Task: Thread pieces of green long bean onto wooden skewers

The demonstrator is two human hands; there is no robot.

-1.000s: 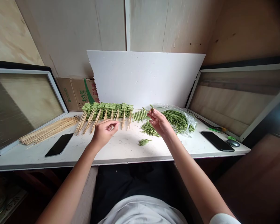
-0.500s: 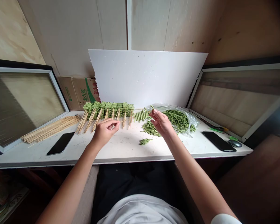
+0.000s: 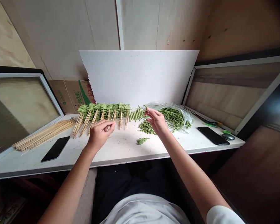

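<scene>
Worktop: scuffed white worktop below the bean row; a small bean clump lies nearest, toward its right end; a loose bean pile sits just behind that clump
Left hand: grip clenched, pinching a bamboo skewer in front of the bean row
Right hand: grip half-curled at the end of folded green beans, which sit on the skewer at the bean row's right end
Bean row: upright skewers packed with folded beans; a skewer bundle lies to its left; a plastic bag of long beans lies to its right
Technique: a judgement; a close, level pinch should keep the thin skewer from bowing
Hidden: fingers mask the skewer's grasped end; the right grip's pressure cannot be told
</scene>
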